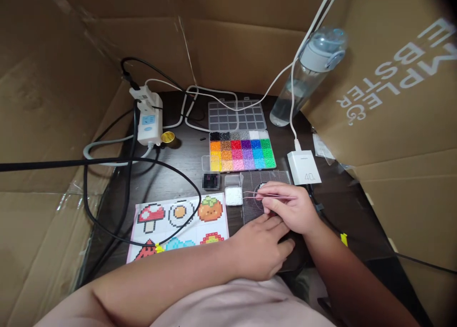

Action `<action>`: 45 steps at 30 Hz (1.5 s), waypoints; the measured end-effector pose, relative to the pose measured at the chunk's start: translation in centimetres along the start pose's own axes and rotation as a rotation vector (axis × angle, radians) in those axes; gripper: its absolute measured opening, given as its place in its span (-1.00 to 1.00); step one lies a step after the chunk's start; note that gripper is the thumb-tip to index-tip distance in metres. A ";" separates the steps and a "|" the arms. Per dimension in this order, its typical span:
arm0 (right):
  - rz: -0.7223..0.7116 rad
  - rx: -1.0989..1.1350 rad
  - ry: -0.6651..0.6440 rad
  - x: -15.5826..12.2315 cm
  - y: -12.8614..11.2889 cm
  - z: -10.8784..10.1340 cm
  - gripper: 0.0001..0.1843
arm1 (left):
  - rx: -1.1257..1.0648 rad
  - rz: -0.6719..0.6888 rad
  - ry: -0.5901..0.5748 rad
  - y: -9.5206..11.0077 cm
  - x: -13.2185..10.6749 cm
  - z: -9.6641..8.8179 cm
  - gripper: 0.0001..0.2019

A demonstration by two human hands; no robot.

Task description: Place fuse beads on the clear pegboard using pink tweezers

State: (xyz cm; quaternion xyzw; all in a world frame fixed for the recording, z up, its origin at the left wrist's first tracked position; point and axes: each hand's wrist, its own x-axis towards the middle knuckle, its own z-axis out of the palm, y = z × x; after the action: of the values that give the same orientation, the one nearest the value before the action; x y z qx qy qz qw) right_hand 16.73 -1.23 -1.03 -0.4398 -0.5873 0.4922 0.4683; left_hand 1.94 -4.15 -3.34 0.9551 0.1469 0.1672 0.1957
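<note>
My right hand is closed on a pair of thin pink tweezers. Their tips point left, at the right side of a small open box of white beads; whether they grip a bead is too small to tell. Under my hands lies a clear pegboard, with a partly hidden black-and-white bead pattern on it. My left hand lies over the board's near edge, fingers stretched out and slightly apart, just below my right hand. A small box of black beads stands left of the white one.
A sectioned bead case lies behind, its lid open. Pattern sheet is at left. A water bottle and white charger stand right. A power strip, gold cap and looping black cable are left. Cardboard walls surround the table.
</note>
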 end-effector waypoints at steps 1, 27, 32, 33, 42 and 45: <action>-0.051 -0.071 -0.015 0.0 -0.1 0.2 -0.87 | -0.001 -0.003 0.007 0.0 0.0 0.1 -0.71; -0.274 -0.436 -0.110 -0.1 0.0 0.6 -0.78 | -0.075 0.009 0.038 -0.2 0.4 1.1 -0.72; -0.271 -0.440 -0.117 -0.1 0.0 0.6 -0.79 | -0.083 0.011 0.037 -0.3 0.4 0.9 -0.74; -0.268 -0.440 -0.114 -0.1 0.0 0.6 -0.78 | -0.082 0.010 0.034 -0.3 0.4 0.9 -0.74; -0.250 -0.427 -0.120 -0.1 0.1 0.7 -0.77 | -0.078 0.018 0.007 -0.3 0.3 0.9 -0.76; -0.257 -0.421 -0.106 0.0 0.1 0.7 -0.76 | -0.077 0.012 0.018 -0.3 0.2 0.9 -0.75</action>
State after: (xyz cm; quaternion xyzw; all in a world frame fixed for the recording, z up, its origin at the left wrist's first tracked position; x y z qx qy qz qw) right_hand 16.09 -1.36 -1.14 -0.4227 -0.7518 0.3180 0.3937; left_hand 2.39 -4.10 -4.22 0.9463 0.1362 0.1823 0.2298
